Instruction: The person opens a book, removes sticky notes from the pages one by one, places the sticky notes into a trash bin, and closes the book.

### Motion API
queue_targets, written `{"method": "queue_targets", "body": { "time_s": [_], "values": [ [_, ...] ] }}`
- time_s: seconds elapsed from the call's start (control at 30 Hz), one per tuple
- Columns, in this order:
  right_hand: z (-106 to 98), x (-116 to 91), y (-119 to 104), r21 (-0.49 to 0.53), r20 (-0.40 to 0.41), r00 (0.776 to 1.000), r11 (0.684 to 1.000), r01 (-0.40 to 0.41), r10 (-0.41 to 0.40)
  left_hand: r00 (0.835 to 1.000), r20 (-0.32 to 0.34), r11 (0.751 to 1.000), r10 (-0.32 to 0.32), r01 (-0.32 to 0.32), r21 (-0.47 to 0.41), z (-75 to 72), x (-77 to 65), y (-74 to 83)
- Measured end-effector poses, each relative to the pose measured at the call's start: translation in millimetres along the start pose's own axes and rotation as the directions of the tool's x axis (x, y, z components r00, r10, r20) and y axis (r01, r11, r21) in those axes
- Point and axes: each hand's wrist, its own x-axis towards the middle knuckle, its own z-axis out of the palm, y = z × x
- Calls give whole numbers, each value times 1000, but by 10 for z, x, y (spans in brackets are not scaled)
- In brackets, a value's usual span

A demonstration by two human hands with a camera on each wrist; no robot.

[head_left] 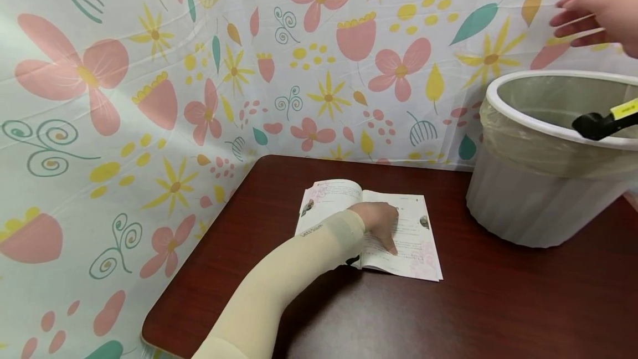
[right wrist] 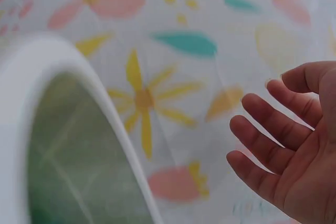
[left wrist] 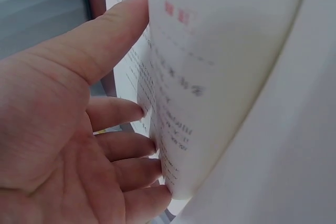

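Note:
An open book (head_left: 399, 262) with printed pages lies on the dark red-brown table. My left hand (head_left: 380, 223) is over its right-hand page, the arm in a cream sleeve. In the left wrist view, the thumb (left wrist: 100, 40) and the fingertips are spread along a curved printed page (left wrist: 210, 77), touching it. At the upper right, my right hand (head_left: 605, 13) is raised above a pale bin (head_left: 528, 198), holding nothing. Its fingers (right wrist: 265, 145) are loosely bent and apart in the right wrist view, with the bin's white rim (right wrist: 113, 114) to the left.
The bin stands on the table's right part, lined with a translucent bag (head_left: 518, 145). A black piece with a yellow label (head_left: 598, 125) overlaps its rim. A flower-patterned curtain (head_left: 299, 98) hangs behind and left of the table (head_left: 224, 270).

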Motion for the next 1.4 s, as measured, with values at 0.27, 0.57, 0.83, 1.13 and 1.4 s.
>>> {"method": "queue_targets", "body": {
  "time_s": [0.27,0.57,0.83,1.13,1.4],
  "values": [
    [747,-520,-201,-140,84,969,960,243,-233,997,-40,997,66,-68,-44,14,-50,-68],
    [1292,-979,147,-95,274,891,912,400,-362,993,-82,989,84,-93,-118,86,-38,-188],
    [1581,-1239,822,-66,285,894,923,379,-347,984,-159,978,79,-107,-176,163,-144,-247],
    [1742,-1439,1678,56,297,947,992,116,-127,954,-301,977,13,-76,-198,283,-398,-171],
    [1884,-1607,2140,127,323,937,975,-181,132,928,-372,980,-8,-67,-189,406,-551,-90]
  ]
}}
